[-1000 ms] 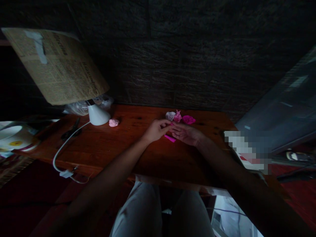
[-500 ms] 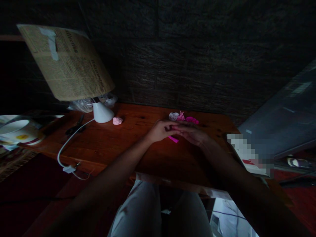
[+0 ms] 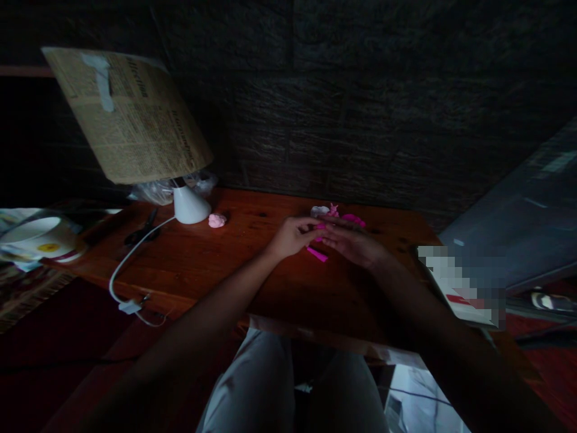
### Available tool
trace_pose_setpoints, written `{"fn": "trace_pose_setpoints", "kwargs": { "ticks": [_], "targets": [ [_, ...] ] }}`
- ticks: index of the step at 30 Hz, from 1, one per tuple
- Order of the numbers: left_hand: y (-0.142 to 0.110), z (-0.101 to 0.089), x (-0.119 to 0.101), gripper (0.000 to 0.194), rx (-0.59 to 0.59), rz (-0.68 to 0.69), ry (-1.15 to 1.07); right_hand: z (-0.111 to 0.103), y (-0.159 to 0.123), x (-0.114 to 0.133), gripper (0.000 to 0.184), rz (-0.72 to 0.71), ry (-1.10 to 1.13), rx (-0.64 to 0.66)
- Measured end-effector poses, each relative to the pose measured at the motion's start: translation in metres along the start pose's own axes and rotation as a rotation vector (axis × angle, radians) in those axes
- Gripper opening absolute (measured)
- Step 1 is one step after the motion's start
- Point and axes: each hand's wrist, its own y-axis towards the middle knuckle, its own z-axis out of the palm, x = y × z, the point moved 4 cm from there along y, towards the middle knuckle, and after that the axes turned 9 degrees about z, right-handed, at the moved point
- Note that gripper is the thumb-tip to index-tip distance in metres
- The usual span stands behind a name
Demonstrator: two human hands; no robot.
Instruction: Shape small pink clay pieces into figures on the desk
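Note:
My left hand (image 3: 293, 236) and my right hand (image 3: 354, 243) meet over the middle of a red-brown wooden table (image 3: 216, 264). Their fingertips pinch a small bright pink piece (image 3: 320, 227) between them. A pink strip (image 3: 317, 254) lies on the wood just below the hands. Behind the fingers sit a whitish lump (image 3: 319, 211), a small pink figure (image 3: 333, 210) and a flat magenta lump (image 3: 353, 219). A pale pink lump (image 3: 217, 221) lies apart to the left, near the lamp.
A white lamp base (image 3: 191, 205) with a newspaper shade (image 3: 130, 117) stands at the back left; its white cord (image 3: 128, 270) runs off the front edge. Dark scissors (image 3: 142, 228) lie beside it. A white bowl (image 3: 38, 240) is far left, papers (image 3: 455, 294) at right. A dark wall is behind.
The hands stay together at the same spot; the fingers have shifted slightly on the small pink piece. The view has drifted a little.

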Motion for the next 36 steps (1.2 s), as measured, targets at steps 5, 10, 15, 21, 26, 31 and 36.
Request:
{"fn": "trace_pose_setpoints", "kwargs": {
  "ticks": [5,10,15,21,26,31,36],
  "targets": [
    [0.000,0.001,0.003,0.027,0.011,-0.036,-0.125,-0.004,0.001,-0.007,0.027,0.100,0.087,0.032],
    [-0.002,-0.001,0.000,0.022,0.024,0.022,-0.015,-0.005,0.004,-0.013,0.028,0.126,0.090,0.012],
    [-0.002,-0.001,-0.008,0.015,-0.030,0.159,0.250,0.002,0.007,-0.010,0.028,-0.035,-0.024,-0.099],
    [0.000,0.003,-0.006,0.030,-0.001,0.171,0.249,0.008,0.002,0.000,0.034,-0.213,-0.227,-0.196],
    [0.001,0.001,-0.007,0.024,-0.036,0.242,0.213,0.004,0.001,0.004,0.031,-0.233,-0.252,-0.197],
    [0.001,0.001,-0.007,0.027,-0.039,0.258,0.201,0.001,0.002,0.004,0.030,-0.222,-0.336,-0.181],
    [0.002,0.001,-0.003,0.028,-0.016,0.241,0.110,-0.003,0.001,0.005,0.034,-0.186,-0.368,-0.171]
  ]
}}
